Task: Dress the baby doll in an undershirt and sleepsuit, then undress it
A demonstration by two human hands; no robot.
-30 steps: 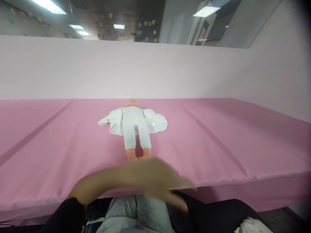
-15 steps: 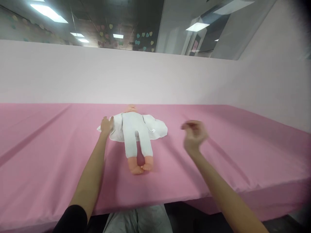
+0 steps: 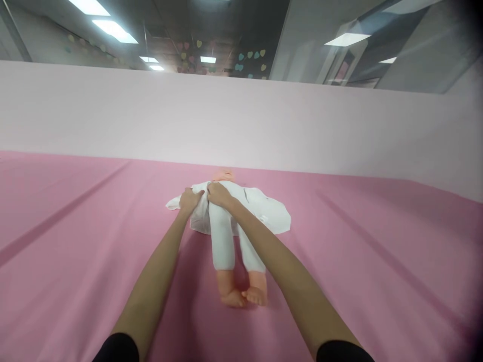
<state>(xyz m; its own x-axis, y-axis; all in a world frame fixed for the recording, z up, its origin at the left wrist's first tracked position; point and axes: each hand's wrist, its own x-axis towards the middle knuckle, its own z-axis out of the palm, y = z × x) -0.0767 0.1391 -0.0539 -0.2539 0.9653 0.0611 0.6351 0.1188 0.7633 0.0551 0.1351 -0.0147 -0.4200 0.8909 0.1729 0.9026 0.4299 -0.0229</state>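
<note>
A baby doll (image 3: 226, 241) in white clothes lies on its back on the pink sheet (image 3: 75, 241), bare feet toward me and head far from me. An open white garment (image 3: 271, 213) is spread under its body on both sides. My left hand (image 3: 189, 200) grips the left flap of that garment beside the doll's chest. My right hand (image 3: 218, 193) reaches across the doll's body and pinches the same left flap near the chest. Both forearms stretch out over the sheet, the right one crossing the doll's legs.
A pale pink partition wall (image 3: 241, 120) runs behind the surface and turns along the right side. Above it show ceiling lights and small heart decorations.
My right hand came in from the open sheet at the right and closed on the garment next to my left hand. The view moved closer to the doll.
</note>
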